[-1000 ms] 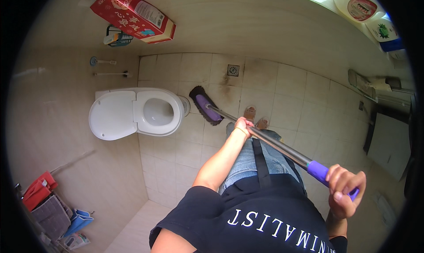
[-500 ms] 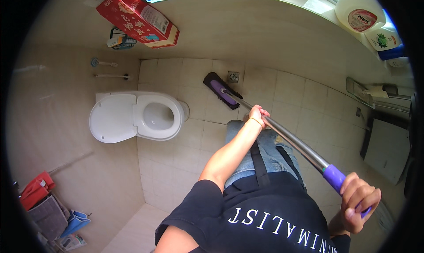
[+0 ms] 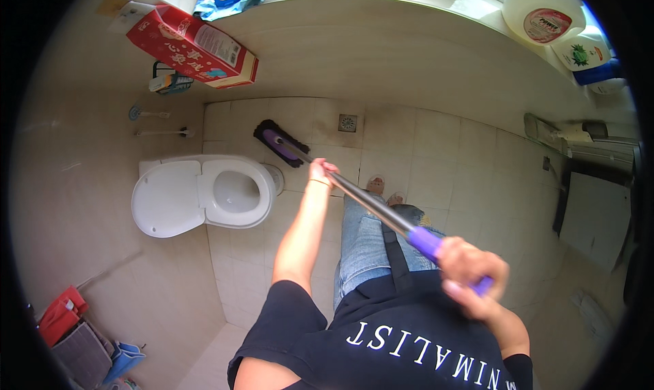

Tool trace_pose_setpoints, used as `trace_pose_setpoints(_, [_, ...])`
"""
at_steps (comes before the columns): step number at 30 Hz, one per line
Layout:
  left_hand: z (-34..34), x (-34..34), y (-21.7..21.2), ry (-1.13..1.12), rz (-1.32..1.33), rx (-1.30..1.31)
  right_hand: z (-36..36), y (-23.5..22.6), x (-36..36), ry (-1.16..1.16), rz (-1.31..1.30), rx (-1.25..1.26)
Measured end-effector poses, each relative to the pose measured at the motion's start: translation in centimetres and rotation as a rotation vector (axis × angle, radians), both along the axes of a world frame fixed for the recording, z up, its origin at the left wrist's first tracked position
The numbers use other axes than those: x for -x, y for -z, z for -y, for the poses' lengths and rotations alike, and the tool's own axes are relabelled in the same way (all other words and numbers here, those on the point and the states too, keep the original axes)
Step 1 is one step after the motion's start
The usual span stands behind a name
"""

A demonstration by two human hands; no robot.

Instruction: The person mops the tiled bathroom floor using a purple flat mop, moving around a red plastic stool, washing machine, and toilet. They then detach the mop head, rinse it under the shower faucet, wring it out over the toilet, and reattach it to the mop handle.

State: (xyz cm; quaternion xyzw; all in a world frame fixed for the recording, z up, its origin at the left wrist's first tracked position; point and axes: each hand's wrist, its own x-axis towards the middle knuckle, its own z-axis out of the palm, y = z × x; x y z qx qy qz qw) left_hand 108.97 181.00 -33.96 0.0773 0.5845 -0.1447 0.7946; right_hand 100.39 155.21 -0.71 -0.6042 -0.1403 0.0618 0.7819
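A mop [image 3: 371, 204] with a metal pole and a purple grip slants across the view. Its dark fringed head with a purple plate lies on the tiled floor [image 3: 436, 145], close to the base of the white toilet [image 3: 238, 191]. My left hand [image 3: 321, 170] is wrapped round the lower pole, not far above the mop head. Round the purple grip at the upper end, my right hand [image 3: 471, 271] is closed, slightly blurred by motion. The toilet stands left of the mop with its lid raised and the bowl showing.
A square floor drain [image 3: 347, 123] lies right of the mop head. A red carton [image 3: 194, 47] hangs by the far wall, near a wire holder. Large bottles [image 3: 545, 15] stand on the ledge at far right. Toilet brushes [image 3: 163, 132] are at the left wall; a grey-white panel [image 3: 596, 213] is at right.
The mop head has slid left over the floor, away from the drain and toward the toilet. Both my hands have moved left with the pole, and my feet now show.
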Motion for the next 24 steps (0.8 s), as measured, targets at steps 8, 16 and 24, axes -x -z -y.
trace_pose_setpoints(8, [3.7, 0.4, 4.0, 0.218, -0.130, -0.109, 0.2, 1.7, 3.1, 0.326, -0.097, -0.022])
trace_pose_setpoints(16, [14.2, 1.7, 1.0, 0.257, -0.061, 0.090, 3.4, -4.4, 6.0, 0.606, -0.142, 0.194])
trace_pose_setpoints(24, [18.0, 2.5, -6.1, 0.266, -0.087, 0.101, 5.5, -7.8, 7.8, 0.630, -0.049, 0.284])
